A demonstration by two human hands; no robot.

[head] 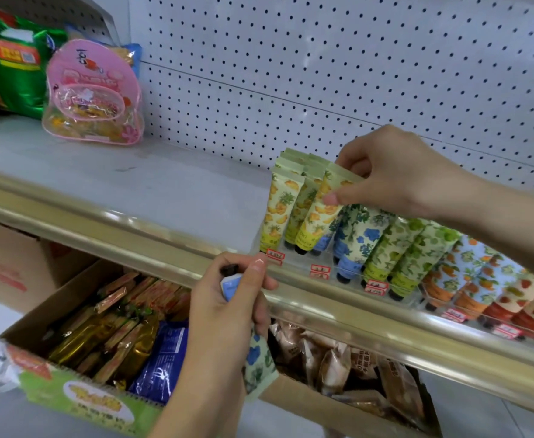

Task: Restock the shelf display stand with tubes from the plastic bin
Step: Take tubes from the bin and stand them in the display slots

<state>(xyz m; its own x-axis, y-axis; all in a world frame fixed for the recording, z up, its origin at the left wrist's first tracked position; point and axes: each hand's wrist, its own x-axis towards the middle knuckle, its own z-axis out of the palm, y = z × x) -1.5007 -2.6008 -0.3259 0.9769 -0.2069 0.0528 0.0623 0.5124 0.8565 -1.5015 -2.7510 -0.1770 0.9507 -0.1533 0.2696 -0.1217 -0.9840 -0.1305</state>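
**Operator:** Which step are we performing here?

**Lead:** We are seating a pineapple-print tube in the clear display stand on the shelf. Our right hand is pinching the tube by its flat crimped end, thumb in front and fingers behind. The black cap is pointing down at the front of the pineapple row. We cannot tell whether the cap is touching the stand floor yet.

**Operator:** What is our left hand doing?

**Lead:** It is gripping a blue-flower tube, cap up, just in front of the gold shelf rail and below the stand. We are judging this to be the next item for the blue-flower row. The plastic bin is not showing in this view.

**Operator:** How are we completing the placement correctly?

**Lead:** We are tilting the tube to match the lean of the pineapple tubes beside it. We are guiding the cap down until it is resting on the stand floor. We are checking that the printed face is pointing outward and that the tube is sitting inside its own row, not crossing into the blue-flower row beside it. We are loosening the pinch only once the tube is leaning on its neighbours.

**Operator:** What are we watching for?

**Lead:** The tubes are standing close together, so we are judging that a sideways push is likely to tip the row. We are lowering straight along the lean.
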